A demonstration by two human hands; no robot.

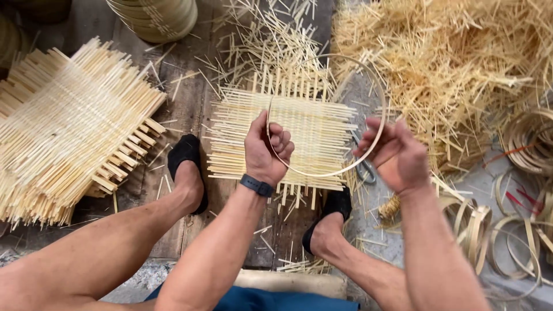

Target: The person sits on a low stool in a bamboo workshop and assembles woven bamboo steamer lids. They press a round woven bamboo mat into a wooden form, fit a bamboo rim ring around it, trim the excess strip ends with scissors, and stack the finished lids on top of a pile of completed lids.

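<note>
Left hand (264, 151) and right hand (396, 154), fingers closed on a thin bamboo hoop (377, 92) above a woven bamboo mat (305, 124).

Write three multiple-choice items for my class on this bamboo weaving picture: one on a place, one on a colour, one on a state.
1. Where does the stack of woven mats lie?
A. left of the feet
B. right of the feet
C. on the lap

2. What colour is the wristband?
A. red
B. white
C. dark

3. How is the thin bamboo hoop held?
A. flat on the floor
B. by both hands, above the woven mat
C. by one hand only

Answers:
1 A: the stack fills the picture's left side.
2 C: the band on the left wrist is dark.
3 B: the left hand and right hand each grip the hoop's rim.
</note>
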